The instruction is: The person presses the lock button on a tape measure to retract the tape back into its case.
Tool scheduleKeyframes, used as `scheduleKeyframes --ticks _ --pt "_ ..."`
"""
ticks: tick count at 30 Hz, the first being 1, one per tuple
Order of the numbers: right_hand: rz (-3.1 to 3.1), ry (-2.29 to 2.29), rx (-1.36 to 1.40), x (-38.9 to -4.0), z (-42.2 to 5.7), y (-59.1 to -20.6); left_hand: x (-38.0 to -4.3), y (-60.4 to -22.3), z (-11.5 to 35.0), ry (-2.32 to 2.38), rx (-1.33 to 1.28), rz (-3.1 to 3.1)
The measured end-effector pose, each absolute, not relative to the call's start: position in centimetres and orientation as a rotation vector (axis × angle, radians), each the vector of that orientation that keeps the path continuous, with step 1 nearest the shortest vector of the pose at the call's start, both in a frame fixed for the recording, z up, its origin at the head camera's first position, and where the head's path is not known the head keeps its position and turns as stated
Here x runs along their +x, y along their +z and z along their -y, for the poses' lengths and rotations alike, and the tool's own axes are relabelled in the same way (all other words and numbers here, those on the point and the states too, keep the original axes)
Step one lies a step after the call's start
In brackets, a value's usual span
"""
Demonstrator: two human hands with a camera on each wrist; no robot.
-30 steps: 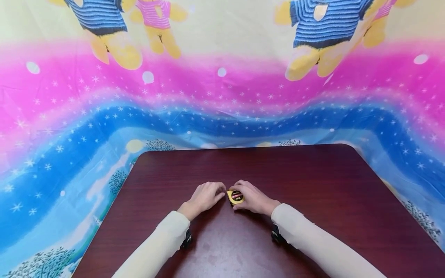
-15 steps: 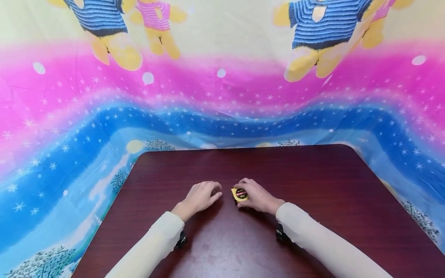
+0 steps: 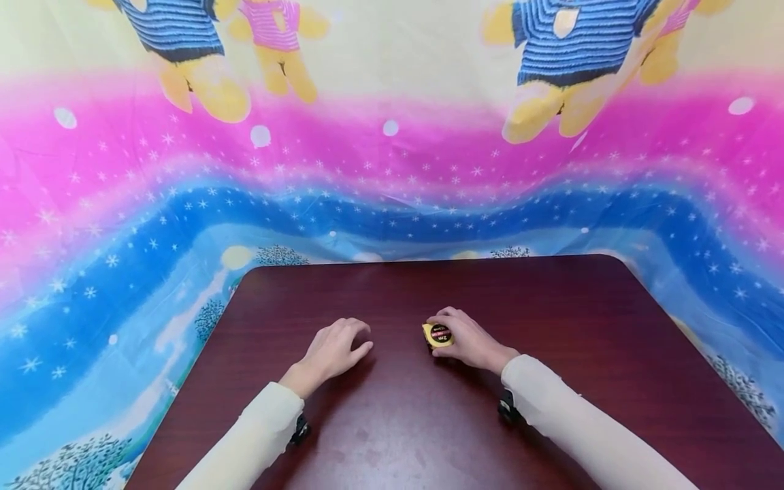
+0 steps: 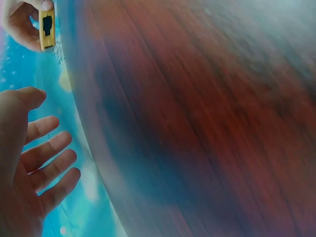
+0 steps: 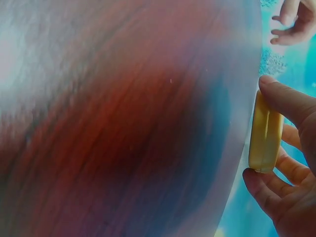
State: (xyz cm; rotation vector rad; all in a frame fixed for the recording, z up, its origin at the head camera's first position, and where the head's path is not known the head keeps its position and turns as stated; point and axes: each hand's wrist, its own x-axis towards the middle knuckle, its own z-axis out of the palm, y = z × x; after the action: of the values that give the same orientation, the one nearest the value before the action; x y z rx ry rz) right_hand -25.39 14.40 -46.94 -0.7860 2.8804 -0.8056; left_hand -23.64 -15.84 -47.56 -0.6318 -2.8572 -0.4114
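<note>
A small yellow tape measure (image 3: 438, 334) with a black round label marked 2m is held in my right hand (image 3: 474, 342). In the right wrist view the thumb and fingertips pinch opposite edges of the yellow case (image 5: 265, 136). My left hand (image 3: 331, 350) is to the left of it, apart from the tape measure and holding nothing. Its fingers are loosely bent and spread, as the left wrist view shows on the hand (image 4: 29, 153). The tape measure's narrow side with a black patch (image 4: 47, 27) faces the left wrist camera.
Both hands are above a dark red-brown wooden table (image 3: 392, 422) with rounded far corners. Behind and beside it hangs a colourful cloth (image 3: 392, 163) printed with bears and snowflakes. A dark wrist camera (image 3: 299, 430) is strapped under the left sleeve, another device (image 3: 507, 406) under the right.
The hands have moved apart. My left hand went left, and my right hand carried the tape measure right and slightly farther from me.
</note>
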Motion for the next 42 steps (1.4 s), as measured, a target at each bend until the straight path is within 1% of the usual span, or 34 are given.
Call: scheduleKeyframes --ticks 13,23,34,42 --pt "-2.926 -0.8 -0.766 -26.0 -16.1 -47.2 -23.0 -47.6 18.8 -0.358 -0.535 2.894" --pt "-2.947 -0.806 -0.752 -26.7 -17.8 -47.2 -22.7 -48.0 19.4 -0.3 -0.555 2.889" --pt "-2.947 -0.824 -0.687 -27.9 -19.7 -47.7 -22.6 -48.3 19.9 -0.318 -0.58 2.832" --pt "-2.958 -0.776 -0.645 -28.2 -20.9 -48.2 -22.6 -48.4 20.0 -0.32 -0.573 2.857"
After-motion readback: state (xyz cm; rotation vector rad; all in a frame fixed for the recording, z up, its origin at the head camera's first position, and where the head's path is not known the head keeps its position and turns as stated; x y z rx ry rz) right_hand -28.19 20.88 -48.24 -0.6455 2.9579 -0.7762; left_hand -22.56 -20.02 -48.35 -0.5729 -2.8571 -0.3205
